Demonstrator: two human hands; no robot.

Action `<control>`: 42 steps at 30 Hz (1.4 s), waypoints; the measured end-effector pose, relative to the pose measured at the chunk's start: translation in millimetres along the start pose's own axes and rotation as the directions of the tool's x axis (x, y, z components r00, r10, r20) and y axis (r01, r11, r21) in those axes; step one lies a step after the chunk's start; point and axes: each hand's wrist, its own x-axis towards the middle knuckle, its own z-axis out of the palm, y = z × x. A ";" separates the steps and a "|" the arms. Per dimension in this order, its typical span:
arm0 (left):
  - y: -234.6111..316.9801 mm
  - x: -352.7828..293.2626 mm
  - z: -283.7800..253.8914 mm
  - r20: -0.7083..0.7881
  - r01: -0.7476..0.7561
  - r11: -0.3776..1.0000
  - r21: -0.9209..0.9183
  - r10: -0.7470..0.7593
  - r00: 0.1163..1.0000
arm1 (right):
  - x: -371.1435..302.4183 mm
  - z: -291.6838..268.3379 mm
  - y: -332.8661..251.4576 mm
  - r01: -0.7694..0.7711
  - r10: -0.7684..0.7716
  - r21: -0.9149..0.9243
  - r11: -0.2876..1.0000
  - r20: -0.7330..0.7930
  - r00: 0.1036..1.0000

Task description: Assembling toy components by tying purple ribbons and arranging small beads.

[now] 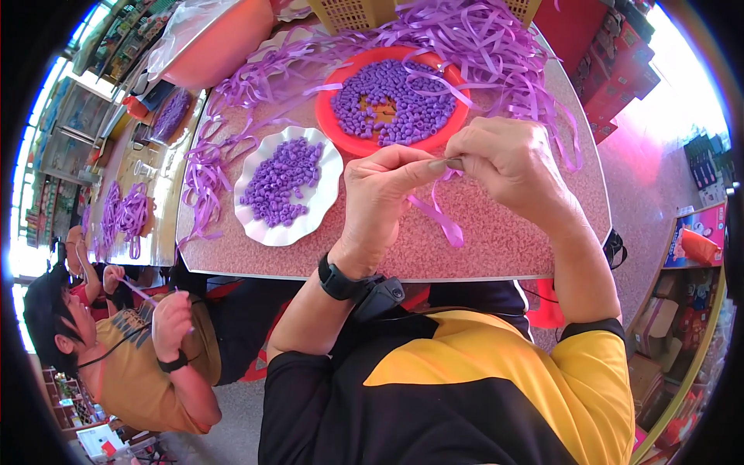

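Observation:
My left hand [376,194] and my right hand [508,167] meet fingertip to fingertip above the table, just in front of a red bowl. Each is closed in a pinch on a thin purple ribbon [446,225], whose loop and tail hang below the fingers. Whatever else sits between the fingertips is too small to make out. The red bowl [329,116] contains many purple beads [430,108], with part of its bottom showing. Left of my left hand, a white scalloped plate [260,229] carries more purple beads [275,182].
Loose purple ribbons [496,46] spread over the back of the pink speckled table [496,240]. Yellow baskets [349,14] and a large pink basin [221,46] stand there too. At the left, a co-worker [147,349] holds a ribbon beside another table. Shelves [682,318] line the right.

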 end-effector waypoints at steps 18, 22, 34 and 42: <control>1.2 2.8 -7.3 0.012 0.043 0.999 -0.014 -0.043 0.999 | 0.6 -11.3 9.2 -0.169 0.167 0.205 0.964 0.027 0.986; 2.9 1.8 -2.9 0.031 -0.014 1.000 -0.002 0.014 0.999 | 0.5 -15.4 4.3 -0.110 0.103 0.143 0.984 0.056 0.993; 5.1 -0.2 -1.7 0.036 0.058 0.998 -0.009 -0.058 0.998 | -3.1 -11.5 -2.7 -0.042 0.040 0.030 0.999 0.058 0.998; 1.8 2.1 -6.1 -0.003 0.037 0.999 0.024 -0.037 0.999 | -1.9 -10.7 -4.4 -0.063 0.061 0.071 0.995 0.037 0.997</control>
